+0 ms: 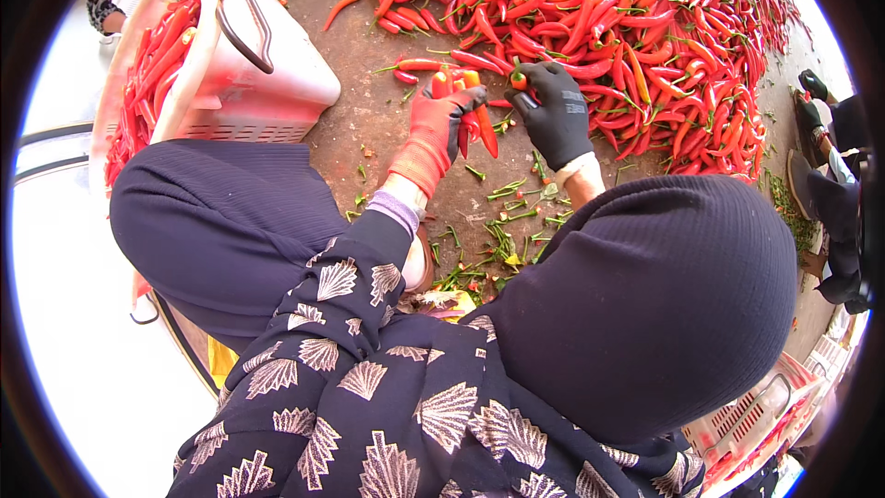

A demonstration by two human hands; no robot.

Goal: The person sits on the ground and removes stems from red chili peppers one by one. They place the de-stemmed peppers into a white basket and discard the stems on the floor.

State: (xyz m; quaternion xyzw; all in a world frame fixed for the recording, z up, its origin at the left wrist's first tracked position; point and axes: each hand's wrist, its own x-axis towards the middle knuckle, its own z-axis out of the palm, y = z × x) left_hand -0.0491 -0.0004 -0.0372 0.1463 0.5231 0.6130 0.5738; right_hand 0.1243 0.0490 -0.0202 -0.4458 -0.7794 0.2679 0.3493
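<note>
My left hand, in a red glove with dark patches, is closed around several red and orange chili peppers whose tips point toward me. Just right of it is my right hand in a black glove. Its thumb and forefinger pinch a green chili stem end; the fingers hide the rest of that piece. Beyond both hands spreads a large heap of red chili peppers, with a few loose ones by my left fingers. Plucked green stems lie scattered on the ground below my hands.
A white plastic crate with red chilies and a dark handle stands at left, beside my knee. Another crate sits at lower right. People's limbs show at the right edge and upper left. My knees flank the work area.
</note>
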